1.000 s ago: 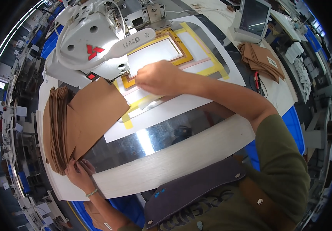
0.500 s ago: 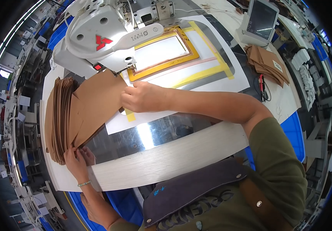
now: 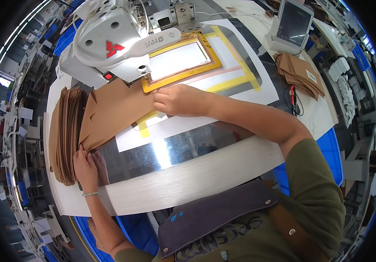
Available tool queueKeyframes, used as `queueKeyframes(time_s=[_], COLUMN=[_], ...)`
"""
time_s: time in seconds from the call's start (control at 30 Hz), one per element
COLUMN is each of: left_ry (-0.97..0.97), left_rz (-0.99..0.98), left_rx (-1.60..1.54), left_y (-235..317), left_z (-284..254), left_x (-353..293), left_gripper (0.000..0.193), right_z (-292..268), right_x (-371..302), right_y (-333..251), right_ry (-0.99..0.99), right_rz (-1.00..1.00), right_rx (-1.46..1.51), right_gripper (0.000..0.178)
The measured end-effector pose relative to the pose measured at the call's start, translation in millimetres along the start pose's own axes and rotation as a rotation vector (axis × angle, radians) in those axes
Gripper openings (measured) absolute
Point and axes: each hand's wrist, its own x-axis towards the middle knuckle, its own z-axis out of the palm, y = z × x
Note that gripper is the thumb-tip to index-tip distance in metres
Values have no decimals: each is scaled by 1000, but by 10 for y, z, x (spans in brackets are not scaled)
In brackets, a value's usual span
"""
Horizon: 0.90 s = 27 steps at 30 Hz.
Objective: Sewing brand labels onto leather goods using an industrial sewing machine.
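Note:
A flat brown fabric piece (image 3: 120, 105) stretches between my two hands, partly under the white sewing machine head (image 3: 107, 41). My right hand (image 3: 180, 100) is closed on its right end, just below the yellow clamp frame (image 3: 183, 78). At its near left corner, my left hand (image 3: 86, 168) pinches the edge, with the fingers beside the upright stack of brown fabric pieces (image 3: 68, 135). A small notch or fold shows in the piece near the stack. The right hand's fingertips are partly hidden, curled over the fabric.
A white sheet with yellow tape (image 3: 236, 82) lies under the frame. Back right are a tilted screen (image 3: 293, 24), a pile of brown pieces (image 3: 299, 74) and a red-handled tool (image 3: 292, 96). The pale table edge (image 3: 196, 174) runs in front of me; blue bins (image 3: 327, 157) stand below.
The fabric piece has slid right, away from the stack and further over the white sheet. My right hand has moved right with it; my left hand has moved slightly farther from me.

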Motion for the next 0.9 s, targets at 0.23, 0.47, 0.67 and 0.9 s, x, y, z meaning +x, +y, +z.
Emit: queueKeyframes(time_s=[0.23,0.47,0.67,0.9], left_ry=[8,-45,8,-139], left_rz=[21,106,333,303], left_rx=[-58,-149,-71,-252], left_y=[107,510,1194,1692], left_z=[6,216,413,331], left_x=[101,512,986,1243], left_gripper=[45,46,38,48], right_z=[-100,-477,-930,-1089], right_x=[-90,-494,-1044,-1499], right_y=[77,222,391,770], right_ry=[-92,-294,-369,-457], right_rz=[39,224,375,577], right_rx=[-53,-40,-146,-301], right_gripper=[8,6,17,20])
